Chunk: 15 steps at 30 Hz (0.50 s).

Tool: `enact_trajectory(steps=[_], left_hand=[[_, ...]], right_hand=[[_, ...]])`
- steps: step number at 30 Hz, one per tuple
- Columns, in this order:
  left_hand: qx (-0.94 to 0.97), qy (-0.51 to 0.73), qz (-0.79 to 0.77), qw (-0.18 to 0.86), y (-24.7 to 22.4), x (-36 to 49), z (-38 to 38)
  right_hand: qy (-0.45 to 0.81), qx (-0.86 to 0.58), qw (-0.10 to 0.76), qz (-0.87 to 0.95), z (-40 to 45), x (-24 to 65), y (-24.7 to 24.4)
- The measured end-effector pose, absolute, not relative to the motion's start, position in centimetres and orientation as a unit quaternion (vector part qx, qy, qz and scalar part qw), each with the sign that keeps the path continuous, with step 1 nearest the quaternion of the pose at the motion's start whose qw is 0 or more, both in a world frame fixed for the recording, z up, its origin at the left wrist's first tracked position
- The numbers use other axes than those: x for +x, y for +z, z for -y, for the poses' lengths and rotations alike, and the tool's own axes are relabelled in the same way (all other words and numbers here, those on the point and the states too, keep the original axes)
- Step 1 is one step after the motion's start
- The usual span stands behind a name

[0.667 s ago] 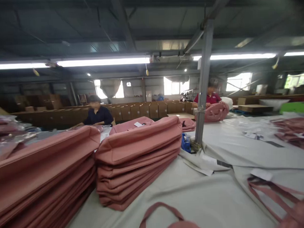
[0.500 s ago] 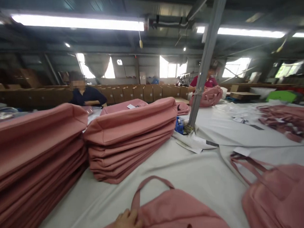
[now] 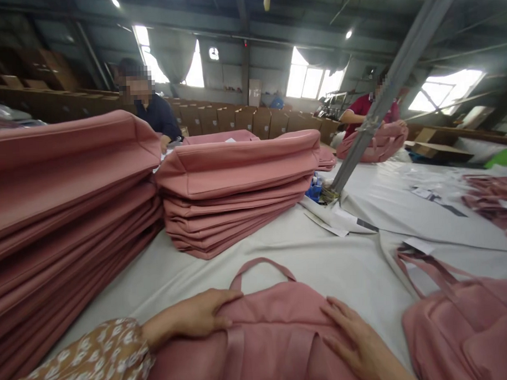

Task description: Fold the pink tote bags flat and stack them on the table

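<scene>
A pink bag (image 3: 278,316) lies flat in front of me, its loop handle (image 3: 262,263) standing up at the far edge and two straps running down its front. My left hand (image 3: 199,314) rests on its upper left edge, with thumb and fingers apart. On the right side of the bag, my right hand (image 3: 361,341) lies with its fingers spread. The bag's lower part is cut off by the frame. Another pink bag (image 3: 470,326) with handles lies to the right, close to my right hand.
Tall stacks of folded pink bags, a left stack (image 3: 70,180) and a middle stack (image 3: 240,179), stand on the white-covered table (image 3: 239,268). A slanted metal post (image 3: 383,102) rises behind. Two people work across the table, one holding a pink bag (image 3: 374,144).
My right hand has come into view onto the bag's right side. My left hand has opened out along the upper left edge. The view has tilted down.
</scene>
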<state>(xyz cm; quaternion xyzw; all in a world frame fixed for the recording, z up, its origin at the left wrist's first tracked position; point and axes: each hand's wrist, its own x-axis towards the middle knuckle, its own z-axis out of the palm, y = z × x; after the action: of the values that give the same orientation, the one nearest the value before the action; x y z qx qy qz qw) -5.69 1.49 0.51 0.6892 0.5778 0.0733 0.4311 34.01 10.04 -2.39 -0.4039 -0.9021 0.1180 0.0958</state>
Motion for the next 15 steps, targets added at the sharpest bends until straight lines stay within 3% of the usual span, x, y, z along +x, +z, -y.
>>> enact_trajectory(steps=[5,11,15], left_hand=[[0.696,0.14,-0.513,0.482,2.1,-6.1,-1.1],[0.684,0.118,-0.578,0.428,7.1,-6.3,1.6],[0.692,0.115,-0.598,0.388,10.4,-7.2,4.0]], right_hand=[[0.171,-0.409,0.082,0.893,-10.1,33.1,-1.3],[0.08,-0.352,0.22,0.906,-9.3,35.2,2.1],[0.064,-0.343,0.201,0.915,-7.6,37.7,5.5]])
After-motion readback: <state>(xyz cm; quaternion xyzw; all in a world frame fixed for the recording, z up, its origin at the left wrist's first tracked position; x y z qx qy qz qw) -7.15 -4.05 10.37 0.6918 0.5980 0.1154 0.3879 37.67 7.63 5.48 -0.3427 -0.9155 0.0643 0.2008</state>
